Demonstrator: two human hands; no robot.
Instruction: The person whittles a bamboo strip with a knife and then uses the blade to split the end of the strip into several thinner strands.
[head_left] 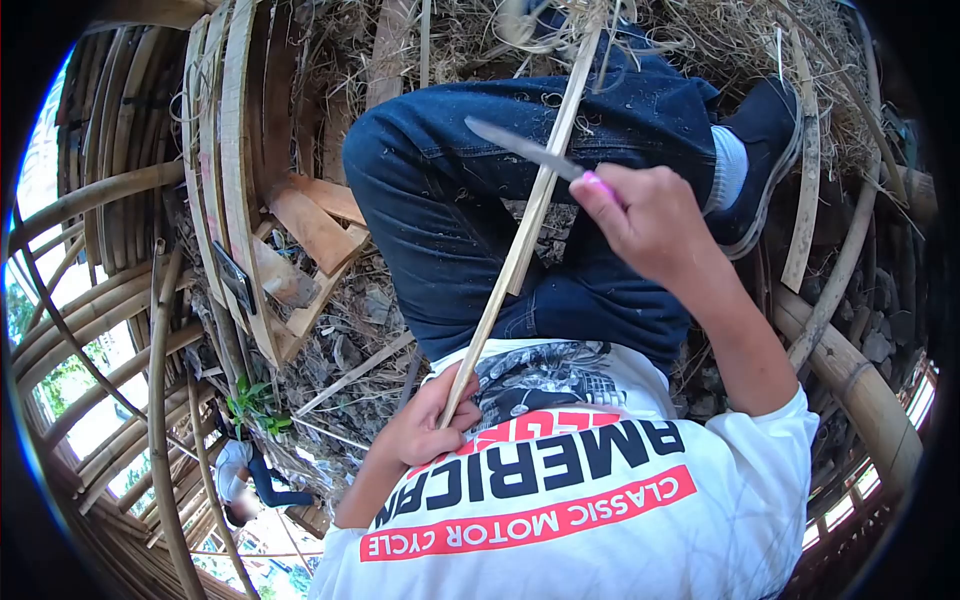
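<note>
My right hand (650,215) is closed around the pink handle of a knife (520,147). Its blade points to the upper left and lies across a long bamboo strip (540,205) above my bent leg. The strip runs from the top of the view down towards my belly. There my left hand (435,415) is wrapped round its near end, against the white shirt. A second thin piece seems to lie along the strip, ending near my lap. Curled shavings (560,25) gather at the strip's far end.
Pale wooden boards (240,180) stand at the left, with a dark phone-like object (232,275) on them. Bamboo poles form a railing (100,300) at far left. A thick bamboo pole (850,380) lies at right. Another person (250,475) sits at lower left. Shavings and straw cover the ground.
</note>
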